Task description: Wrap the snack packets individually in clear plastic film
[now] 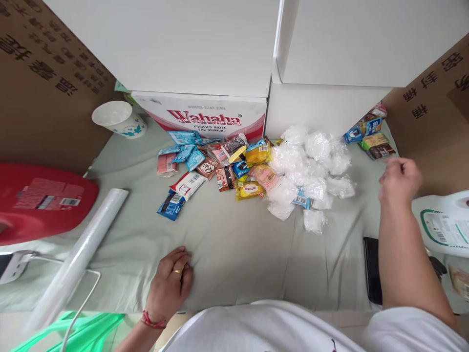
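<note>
My left hand [170,277] rests on the grey-green cloth [227,259] near the front edge, fingers curled together, with nothing showing in it. At the right, my right hand [401,180] is curled closed beside several snack packets [377,145]; whatever it holds, if anything, is hidden. A pile of crumpled clear plastic wrap bundles [315,161] lies to the left of that hand. Next to the pile are mixed snack packets: blue sachets [185,146], a yellow packet [250,189], a pink packet [266,176], a red-and-white packet [188,185] and a dark blue packet [171,205].
A white Wahaba-lettered carton [205,115] stands behind the packets. Paper cup [119,120], red jug [44,203] and a clear film roll [80,249] are on the left. A black phone [373,269] and white bottle [445,222] lie right. Cardboard walls [439,127] flank the sides.
</note>
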`<action>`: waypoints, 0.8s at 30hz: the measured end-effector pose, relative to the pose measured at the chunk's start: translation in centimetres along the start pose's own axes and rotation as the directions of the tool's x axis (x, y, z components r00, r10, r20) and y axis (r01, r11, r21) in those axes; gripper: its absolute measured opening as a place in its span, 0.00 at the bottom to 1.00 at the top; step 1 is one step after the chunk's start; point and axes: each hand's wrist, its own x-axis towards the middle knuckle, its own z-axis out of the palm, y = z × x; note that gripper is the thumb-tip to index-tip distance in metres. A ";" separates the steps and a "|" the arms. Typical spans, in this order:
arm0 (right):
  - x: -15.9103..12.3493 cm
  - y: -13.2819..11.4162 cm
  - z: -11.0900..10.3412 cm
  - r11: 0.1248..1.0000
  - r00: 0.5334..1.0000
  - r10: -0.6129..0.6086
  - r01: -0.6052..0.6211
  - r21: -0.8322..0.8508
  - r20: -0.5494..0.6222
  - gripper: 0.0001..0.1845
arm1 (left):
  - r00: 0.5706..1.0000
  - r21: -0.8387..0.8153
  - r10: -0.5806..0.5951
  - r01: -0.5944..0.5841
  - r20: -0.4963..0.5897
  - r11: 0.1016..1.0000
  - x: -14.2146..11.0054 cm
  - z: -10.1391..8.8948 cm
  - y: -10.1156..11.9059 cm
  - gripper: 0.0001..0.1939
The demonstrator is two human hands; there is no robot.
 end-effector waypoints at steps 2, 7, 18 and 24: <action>-5.5 -1.3 -2.0 0.985 0.977 0.050 -0.082 0.150 0.206 0.22 | 1.000 -0.018 -0.008 0.008 -0.005 1.000 0.0 0.0 0.0 0.11; -16.1 -3.4 -3.2 0.990 0.755 -0.022 -0.073 0.118 0.655 0.22 | 0.999 -0.078 -0.022 0.020 -0.023 0.997 0.0 0.0 -0.1 0.09; -26.1 -7.8 -1.4 0.998 0.914 0.052 -0.032 -0.055 0.402 0.30 | 0.945 -0.484 -0.280 0.167 -0.171 0.859 1.7 -0.3 6.7 0.08; -30.7 -11.7 -2.7 0.984 0.848 -0.121 0.037 0.172 0.516 0.18 | 0.991 -0.690 -0.052 0.121 0.120 0.714 3.1 0.9 11.2 0.21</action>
